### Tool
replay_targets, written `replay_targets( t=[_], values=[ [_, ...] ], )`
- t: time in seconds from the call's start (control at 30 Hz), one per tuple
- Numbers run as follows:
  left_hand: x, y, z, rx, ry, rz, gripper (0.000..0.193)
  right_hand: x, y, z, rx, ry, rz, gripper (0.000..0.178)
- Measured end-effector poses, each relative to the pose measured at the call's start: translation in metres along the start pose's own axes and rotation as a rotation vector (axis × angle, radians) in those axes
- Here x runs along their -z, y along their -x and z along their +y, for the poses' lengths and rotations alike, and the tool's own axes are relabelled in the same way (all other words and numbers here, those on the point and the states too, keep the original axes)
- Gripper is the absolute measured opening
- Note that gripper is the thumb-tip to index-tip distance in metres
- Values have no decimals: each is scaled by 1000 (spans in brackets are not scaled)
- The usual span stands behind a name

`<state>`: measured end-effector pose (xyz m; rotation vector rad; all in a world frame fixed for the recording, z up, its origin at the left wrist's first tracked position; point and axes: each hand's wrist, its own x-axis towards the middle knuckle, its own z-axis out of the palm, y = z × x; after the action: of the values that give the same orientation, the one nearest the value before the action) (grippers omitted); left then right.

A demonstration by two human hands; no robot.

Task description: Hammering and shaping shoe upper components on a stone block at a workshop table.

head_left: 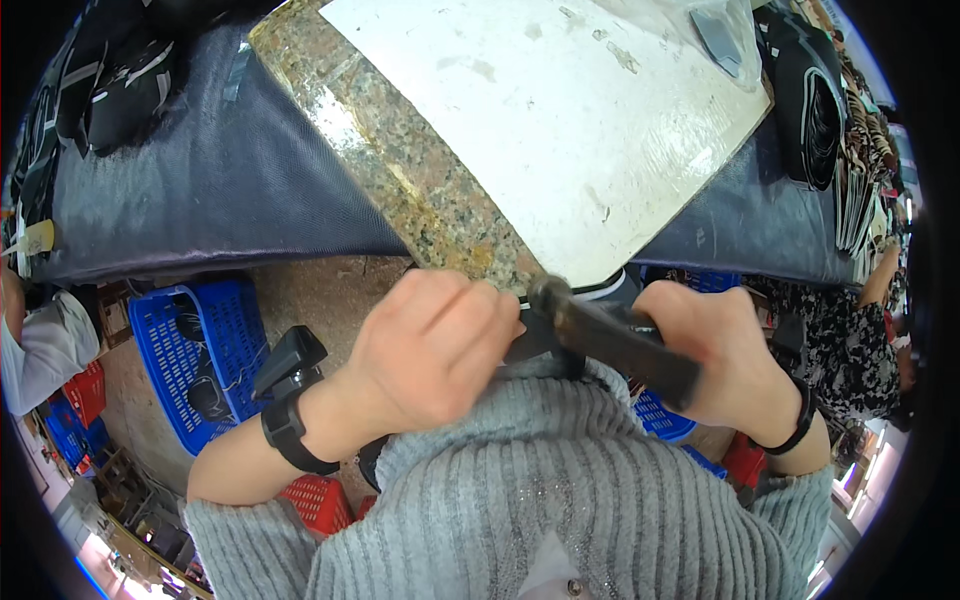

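Observation:
My right hand (pixel 725 350) is closed around the handle of a hammer (pixel 625 345), whose dark head is slightly blurred and hangs over the near corner of a speckled stone slab (pixel 400 160). Close to that same corner, my left hand (pixel 435 345) has its fingers curled tightly together. What sits in its fingers is hidden from this side. Just beyond the hammer, a white sheet (pixel 560 130) covers most of the slab's top. Some black material shows below the corner, partly behind the hammer and hands.
The slab rests on a table with a dark blue cover (pixel 240 190). A blue plastic basket (pixel 195 350) with black pieces stands on the floor at left. Dark folded material (pixel 805 110) is stacked at far right. Other people sit at both sides.

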<state>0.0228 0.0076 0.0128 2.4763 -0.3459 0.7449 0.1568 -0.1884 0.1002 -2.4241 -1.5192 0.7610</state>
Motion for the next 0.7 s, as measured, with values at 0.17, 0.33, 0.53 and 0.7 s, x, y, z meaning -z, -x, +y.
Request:
replay_targets(
  t=[0.17,0.33,0.53,0.7],
  values=[
    [-2,6,-6,-79,13,2,26,-1,3,2,-23,-85,-24,25],
    [-3,7,-5,-133,-41,-5,25,-1,4,7,-32,-122,1,25],
    [-4,7,-5,-136,-44,4,21,-1,-2,7,0,-113,-21,30],
    [-5,9,-6,-133,-56,24,20,2,-5,7,22,-122,68,29]
  ],
)
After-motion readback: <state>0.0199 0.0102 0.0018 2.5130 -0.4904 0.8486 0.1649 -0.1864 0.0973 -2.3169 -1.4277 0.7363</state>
